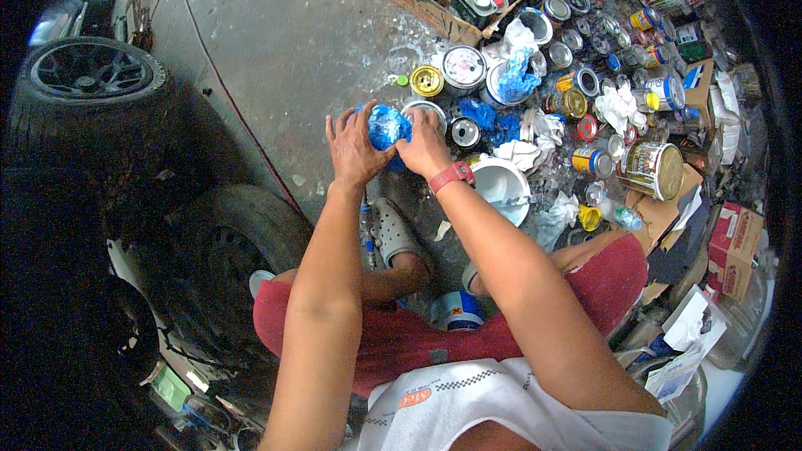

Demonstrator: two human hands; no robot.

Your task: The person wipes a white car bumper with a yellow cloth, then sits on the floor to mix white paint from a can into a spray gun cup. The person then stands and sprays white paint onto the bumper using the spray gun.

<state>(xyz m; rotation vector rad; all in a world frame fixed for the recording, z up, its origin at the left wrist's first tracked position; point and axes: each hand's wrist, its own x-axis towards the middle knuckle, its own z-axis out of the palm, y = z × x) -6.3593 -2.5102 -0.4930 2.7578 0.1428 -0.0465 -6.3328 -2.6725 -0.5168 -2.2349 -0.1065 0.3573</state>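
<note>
Step, my read: steadying blue-smeared round container point(388, 126) | left hand point(359, 148) half open, gripping its left side; right hand point(424, 149) curled at its right edge, grip I can't tell | container near yellow-topped tin point(427, 80) | next, I judge, calls for even two-handed support

Blue-white round thing point(388, 128), red watch point(454, 176), maroon shorts point(589, 284), black-checked white shirt point(501, 405)

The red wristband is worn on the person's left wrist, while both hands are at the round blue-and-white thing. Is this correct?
Not quite: the head view shows the red wristband on the person's right wrist, not the left. The left hand and right hand are indeed both at the round blue-and-white thing.
</note>
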